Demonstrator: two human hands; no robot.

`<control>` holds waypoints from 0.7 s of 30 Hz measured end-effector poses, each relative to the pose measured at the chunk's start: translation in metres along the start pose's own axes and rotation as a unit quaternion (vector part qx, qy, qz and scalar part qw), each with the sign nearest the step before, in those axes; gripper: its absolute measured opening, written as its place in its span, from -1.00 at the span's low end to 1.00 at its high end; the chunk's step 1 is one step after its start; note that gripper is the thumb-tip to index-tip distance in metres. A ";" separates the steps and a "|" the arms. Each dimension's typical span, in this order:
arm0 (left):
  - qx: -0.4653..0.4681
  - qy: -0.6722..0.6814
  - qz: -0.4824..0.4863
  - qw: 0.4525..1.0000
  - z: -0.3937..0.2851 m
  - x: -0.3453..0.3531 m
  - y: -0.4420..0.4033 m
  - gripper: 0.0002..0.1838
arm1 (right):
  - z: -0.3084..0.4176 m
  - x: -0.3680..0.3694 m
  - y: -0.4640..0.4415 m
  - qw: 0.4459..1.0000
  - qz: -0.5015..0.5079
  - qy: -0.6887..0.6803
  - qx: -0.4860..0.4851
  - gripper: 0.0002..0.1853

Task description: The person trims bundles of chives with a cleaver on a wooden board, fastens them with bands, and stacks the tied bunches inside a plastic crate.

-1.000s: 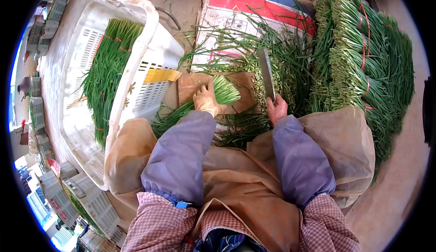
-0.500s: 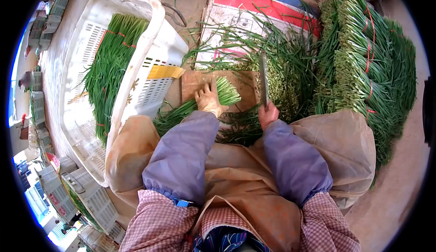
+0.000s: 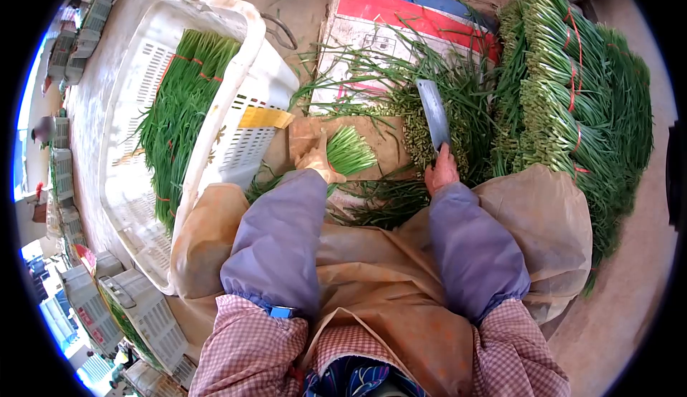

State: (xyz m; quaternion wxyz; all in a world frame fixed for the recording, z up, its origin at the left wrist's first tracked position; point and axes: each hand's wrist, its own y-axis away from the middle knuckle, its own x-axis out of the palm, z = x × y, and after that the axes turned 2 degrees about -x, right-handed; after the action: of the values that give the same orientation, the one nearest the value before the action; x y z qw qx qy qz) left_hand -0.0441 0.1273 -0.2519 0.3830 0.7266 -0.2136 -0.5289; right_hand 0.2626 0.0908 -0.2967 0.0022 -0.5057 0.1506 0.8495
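In the head view, the left hand [image 3: 313,159] has its grip wrapped around a bunch of green stalks [image 3: 352,151], which lies on a brown board [image 3: 391,126]. The pale ends of the bunch spread out to the right of this hand, in the direction of the knife side. The right hand [image 3: 441,170] has its fingers folded around the handle of a knife [image 3: 432,113]; the blade points away from the person and is apart from the bunch. Behind the blade there is a heap of loose green pieces [image 3: 469,121], partly upon a sheet [image 3: 358,11] of red, white and blue colours. On the left side stands a white crate [image 3: 275,75], tilted in the view, and inside it lie tied greens [image 3: 189,104]. On the right side, a stack of bundles [image 3: 554,89] with red ties [image 3: 572,86] rises near the heap.
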 end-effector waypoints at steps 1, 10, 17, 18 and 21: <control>0.000 0.012 -0.017 1.000 -0.002 0.000 0.002 0.39 | 0.003 -0.009 0.001 0.997 0.033 0.069 0.008 -0.31; 0.227 0.356 -0.199 0.884 -0.066 -0.060 0.042 0.04 | 0.075 -0.021 -0.003 0.925 0.080 -0.338 -0.156 0.06; 0.433 0.623 -0.106 0.643 -0.135 -0.100 0.169 0.09 | 0.150 -0.120 0.032 0.775 0.052 -0.569 -0.269 0.00; 0.452 0.607 -0.091 0.648 -0.133 -0.101 0.177 0.18 | 0.153 -0.144 0.046 0.780 0.047 -0.562 -0.271 -0.04; 0.499 0.441 -0.110 0.738 -0.108 -0.113 0.204 0.35 | 0.146 -0.168 0.067 0.753 0.078 -0.583 -0.295 -0.10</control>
State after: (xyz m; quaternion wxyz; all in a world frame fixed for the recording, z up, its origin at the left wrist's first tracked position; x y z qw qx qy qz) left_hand 0.0361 0.1186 -0.0080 -0.0444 0.9839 -0.1729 -0.0056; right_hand 0.2087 0.0897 -0.0702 -0.1263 0.1254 -0.0994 0.9790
